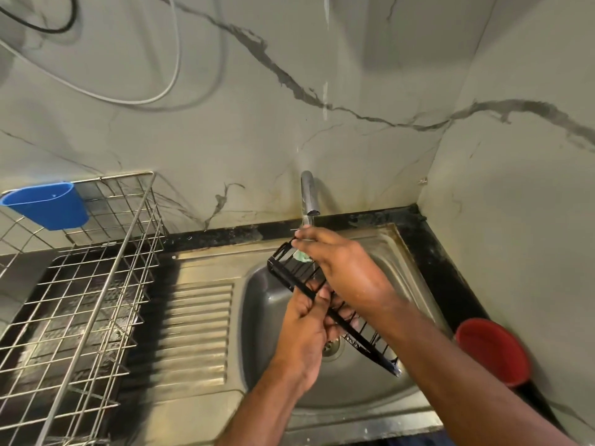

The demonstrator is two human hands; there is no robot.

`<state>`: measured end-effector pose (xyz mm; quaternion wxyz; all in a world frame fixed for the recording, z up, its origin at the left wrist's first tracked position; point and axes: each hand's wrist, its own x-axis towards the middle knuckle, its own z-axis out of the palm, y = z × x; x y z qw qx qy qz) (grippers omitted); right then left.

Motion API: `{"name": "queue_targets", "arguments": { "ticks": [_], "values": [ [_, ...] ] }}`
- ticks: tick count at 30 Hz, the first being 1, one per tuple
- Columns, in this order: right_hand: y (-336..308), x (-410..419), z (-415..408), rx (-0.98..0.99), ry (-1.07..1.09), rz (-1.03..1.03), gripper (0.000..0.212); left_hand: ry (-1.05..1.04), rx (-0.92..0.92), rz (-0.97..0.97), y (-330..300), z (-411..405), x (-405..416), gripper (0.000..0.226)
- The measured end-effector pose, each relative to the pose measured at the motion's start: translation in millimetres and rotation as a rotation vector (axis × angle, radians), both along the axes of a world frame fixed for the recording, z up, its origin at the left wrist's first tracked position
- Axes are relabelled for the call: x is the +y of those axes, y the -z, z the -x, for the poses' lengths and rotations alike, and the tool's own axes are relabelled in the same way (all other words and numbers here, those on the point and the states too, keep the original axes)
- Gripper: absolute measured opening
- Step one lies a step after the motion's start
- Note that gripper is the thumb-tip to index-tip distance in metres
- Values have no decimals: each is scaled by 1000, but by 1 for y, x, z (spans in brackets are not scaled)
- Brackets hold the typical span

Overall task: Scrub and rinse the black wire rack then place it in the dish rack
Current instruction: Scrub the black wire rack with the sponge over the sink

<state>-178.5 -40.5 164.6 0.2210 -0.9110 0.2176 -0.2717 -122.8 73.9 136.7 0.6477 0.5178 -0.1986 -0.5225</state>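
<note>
1. A pale stone wall (pixel 289 82) with dark grey wiggly lines stands behind the fingers (pixel 309 235).
2. A side wall (pixel 515 156) of the same stone is to the right of the fingers. The two walls meet in a corner.
3. A shiny tap (pixel 307 196) is just behind the fingers.
4. A steel sink (pixel 267 304) lies under the fingers, and its bumpy draining board (pixel 196 329) is to their left.
5. A black counter edge (pixel 434 252) runs along both walls.
6. A white cable (pixel 174 59) and a black cable (pixel 64 27) loop on the wall, high up and left of the fingers.
</note>
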Motion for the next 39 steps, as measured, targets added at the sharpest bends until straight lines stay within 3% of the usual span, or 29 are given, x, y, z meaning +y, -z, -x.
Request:
{"name": "queue_targets", "arguments": {
  "ticks": [4,12,17,22,24,28,34,37,39],
  "values": [
    [10,2,17,74,-46,54,55,-47,-34,7,3,-8,0,19],
    [45,14,82,158,-66,97,41,-234,128,-28,7,-24,-3,20],
    [64,6,122,189,7,15,60,-287,134,-30,12,-30,-6,21],
    [41,17,97,40,146,-41,60,-288,183,-59,12,-22,-11,18],
    [31,25,77,5,108,-15,49,-266,196,-96,15,-13,-11,17],
    [43,30,76,93,15,29,43,-275,227,-110,15,-3,-12,18],
    [70,15,144,101,223,-125,55,-319,214,-167,22,-2,-14,20],
    [70,11,164,154,329,-119,49,-378,266,-190,29,-7,-19,20],
    [67,11,172,78,405,-151,47,-402,334,-207,32,-9,-23,24]
  ]
}}
